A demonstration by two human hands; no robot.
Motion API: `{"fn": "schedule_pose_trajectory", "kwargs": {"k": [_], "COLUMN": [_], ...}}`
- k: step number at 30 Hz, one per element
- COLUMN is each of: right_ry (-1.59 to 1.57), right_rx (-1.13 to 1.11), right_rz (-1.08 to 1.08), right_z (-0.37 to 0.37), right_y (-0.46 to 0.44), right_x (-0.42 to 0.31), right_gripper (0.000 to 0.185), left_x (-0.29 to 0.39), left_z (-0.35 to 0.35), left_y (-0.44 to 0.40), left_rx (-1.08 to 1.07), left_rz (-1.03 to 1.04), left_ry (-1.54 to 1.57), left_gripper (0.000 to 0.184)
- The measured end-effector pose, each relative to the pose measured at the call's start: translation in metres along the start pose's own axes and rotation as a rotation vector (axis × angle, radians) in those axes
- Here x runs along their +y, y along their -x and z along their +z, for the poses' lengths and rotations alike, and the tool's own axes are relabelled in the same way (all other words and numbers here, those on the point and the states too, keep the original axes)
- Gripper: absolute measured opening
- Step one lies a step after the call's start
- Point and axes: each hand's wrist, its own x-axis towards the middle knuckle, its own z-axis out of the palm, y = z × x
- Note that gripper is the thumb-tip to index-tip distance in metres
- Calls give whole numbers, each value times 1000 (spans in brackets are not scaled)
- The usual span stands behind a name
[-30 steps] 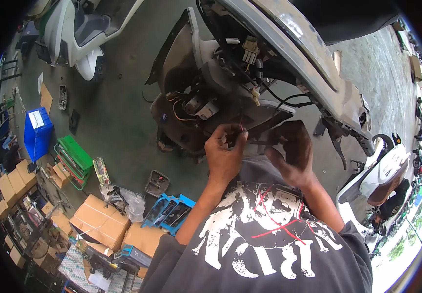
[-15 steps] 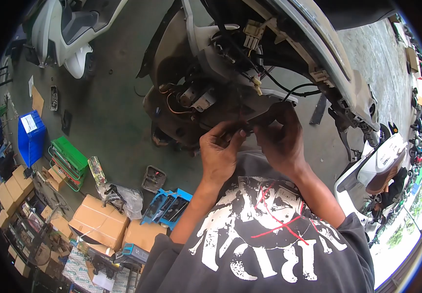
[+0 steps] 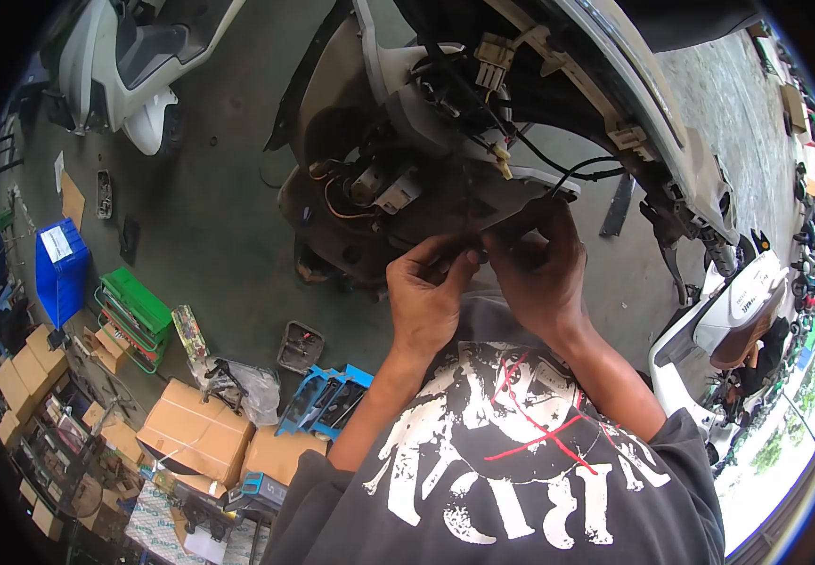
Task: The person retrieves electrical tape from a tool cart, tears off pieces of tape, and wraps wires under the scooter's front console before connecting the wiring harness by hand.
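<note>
My left hand (image 3: 429,292) is closed, thumb pressed to its curled fingers on something small and dark. Close beside it, my right hand (image 3: 544,278) has its fingers bent round a dark piece whose kind I cannot make out. Both hands meet in front of a partly stripped scooter body, below its dark inner panel (image 3: 464,202). A black cable (image 3: 572,169) curves down toward my right fingers. Above hang a cream connector (image 3: 502,162) and a larger white connector block (image 3: 495,56). A metal lock unit (image 3: 396,191) with orange wires shows left of the hands.
A long body panel (image 3: 615,85) slants across the upper right. On the floor at left are a blue bin (image 3: 61,273), a green crate (image 3: 134,301), cardboard boxes (image 3: 191,428), a small parts tray (image 3: 301,346) and a blue toolbox (image 3: 327,395). White scooters stand upper left and right.
Both hands stay together in nearly the same place, with slight finger movement. The scooter body and cable shift slightly in view.
</note>
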Motion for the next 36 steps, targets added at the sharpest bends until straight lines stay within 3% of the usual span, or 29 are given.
{"fn": "schedule_pose_trajectory", "kwargs": {"k": [8,11,23,27,36], "right_ry": [-343,-299,-122,-87,-13], "right_rx": [-10,31,87,95,85], "right_rz": [157,210,71,40,20], "right_z": [-1,2,11,10,3], "right_y": [8,8,9,8,3], "right_x": [-8,-10,-2,1,-12], "right_gripper": [31,31,31,37,44], "left_x": [-1,-2,-2,-3,-1], "left_z": [0,0,4,2,-1], "left_y": [-1,-1,2,0,-4], "left_rx": [19,9,24,-7,-25], "left_rz": [-23,-20,-39,-51,-74], "left_ry": [37,29,96,258,292], "left_gripper": [22,21,19,19,18]}}
